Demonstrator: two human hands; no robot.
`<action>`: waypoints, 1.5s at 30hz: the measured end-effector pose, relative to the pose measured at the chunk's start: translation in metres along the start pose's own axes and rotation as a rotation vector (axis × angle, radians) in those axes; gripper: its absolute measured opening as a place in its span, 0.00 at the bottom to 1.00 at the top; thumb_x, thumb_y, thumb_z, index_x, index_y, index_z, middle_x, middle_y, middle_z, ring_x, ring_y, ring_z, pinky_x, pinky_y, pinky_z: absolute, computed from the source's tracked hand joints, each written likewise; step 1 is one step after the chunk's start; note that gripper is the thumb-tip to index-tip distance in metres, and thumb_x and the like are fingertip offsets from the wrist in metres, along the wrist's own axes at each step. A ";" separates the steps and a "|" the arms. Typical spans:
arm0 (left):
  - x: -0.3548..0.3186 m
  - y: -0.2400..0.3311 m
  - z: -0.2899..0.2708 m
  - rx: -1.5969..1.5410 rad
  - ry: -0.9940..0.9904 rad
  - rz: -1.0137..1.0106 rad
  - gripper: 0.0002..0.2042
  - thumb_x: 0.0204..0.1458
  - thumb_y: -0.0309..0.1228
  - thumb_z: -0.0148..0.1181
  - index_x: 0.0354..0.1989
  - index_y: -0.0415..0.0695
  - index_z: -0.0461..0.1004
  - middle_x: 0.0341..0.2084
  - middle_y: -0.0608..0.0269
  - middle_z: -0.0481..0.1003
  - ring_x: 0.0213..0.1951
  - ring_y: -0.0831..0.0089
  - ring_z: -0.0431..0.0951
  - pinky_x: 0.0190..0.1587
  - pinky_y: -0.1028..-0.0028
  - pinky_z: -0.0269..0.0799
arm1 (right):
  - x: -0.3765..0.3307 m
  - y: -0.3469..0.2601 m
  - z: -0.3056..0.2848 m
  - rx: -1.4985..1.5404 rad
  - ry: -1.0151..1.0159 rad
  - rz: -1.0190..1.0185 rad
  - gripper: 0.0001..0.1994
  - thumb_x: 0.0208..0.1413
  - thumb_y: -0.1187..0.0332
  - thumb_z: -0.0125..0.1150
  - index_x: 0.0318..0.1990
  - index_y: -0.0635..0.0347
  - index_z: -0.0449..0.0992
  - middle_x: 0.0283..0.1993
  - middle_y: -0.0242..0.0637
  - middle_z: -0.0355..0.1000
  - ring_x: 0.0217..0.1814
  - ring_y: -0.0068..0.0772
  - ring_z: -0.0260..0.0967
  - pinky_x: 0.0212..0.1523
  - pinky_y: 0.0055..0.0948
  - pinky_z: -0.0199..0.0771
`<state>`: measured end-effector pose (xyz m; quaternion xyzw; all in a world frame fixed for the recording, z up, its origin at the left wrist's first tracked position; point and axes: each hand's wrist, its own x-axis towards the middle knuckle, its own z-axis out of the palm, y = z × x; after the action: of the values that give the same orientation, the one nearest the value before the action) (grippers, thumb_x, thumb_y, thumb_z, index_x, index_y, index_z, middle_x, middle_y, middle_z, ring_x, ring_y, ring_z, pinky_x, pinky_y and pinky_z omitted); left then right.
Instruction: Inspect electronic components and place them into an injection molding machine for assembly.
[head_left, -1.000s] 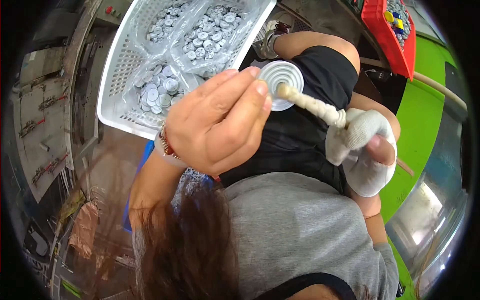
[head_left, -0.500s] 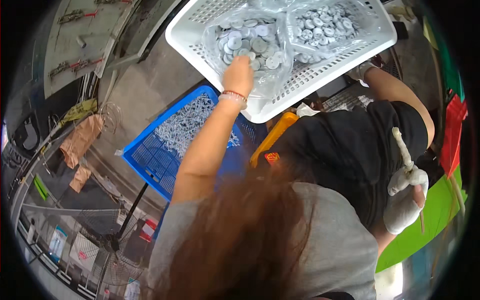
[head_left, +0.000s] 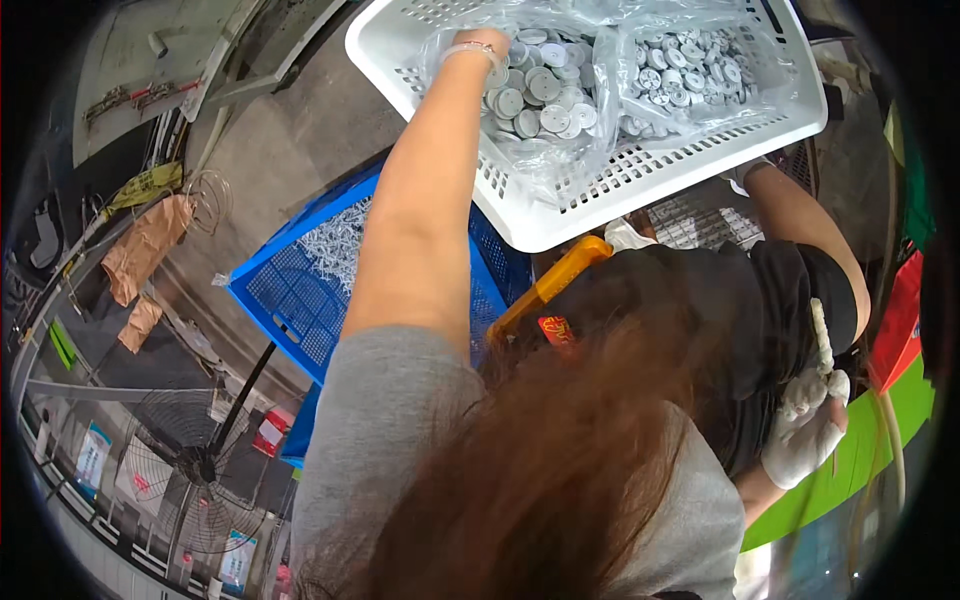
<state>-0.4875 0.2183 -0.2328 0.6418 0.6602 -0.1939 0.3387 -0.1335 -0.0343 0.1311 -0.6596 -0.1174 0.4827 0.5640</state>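
In the white basket (head_left: 640,170) up front, left hand (head_left: 490,45) reaching into a clear bag (head_left: 560,150) of grey discs (head_left: 535,95).

Fingers hidden among the discs, so impossible telling whether grasping or released; wrist wearing a thin bracelet (head_left: 462,50). Lower right, right hand (head_left: 805,435), in a white glove, clenching a pale stick (head_left: 822,335) pointing upward. Outward from there: a second bag (head_left: 690,70) of discs lying just beside the first, a blue crate (head_left: 310,290) with small silvery parts sitting below the basket, an orange handle (head_left: 550,285) showing between them, a fan (head_left: 190,470) standing on the floor lower left.
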 end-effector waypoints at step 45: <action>-0.093 0.031 0.045 0.562 -0.296 0.332 0.34 0.39 0.40 0.64 0.59 0.54 0.59 0.61 0.58 0.50 0.60 0.40 0.52 0.51 0.33 0.56 | -0.007 0.000 0.030 0.050 -0.189 0.030 0.14 0.53 0.63 0.57 0.32 0.69 0.72 0.64 0.75 0.35 0.19 0.11 0.57 0.23 0.08 0.63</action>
<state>-0.4536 0.1241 -0.1937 0.7732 0.4116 -0.4012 0.2678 -0.1597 -0.0204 0.1370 -0.5985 -0.1482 0.5542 0.5592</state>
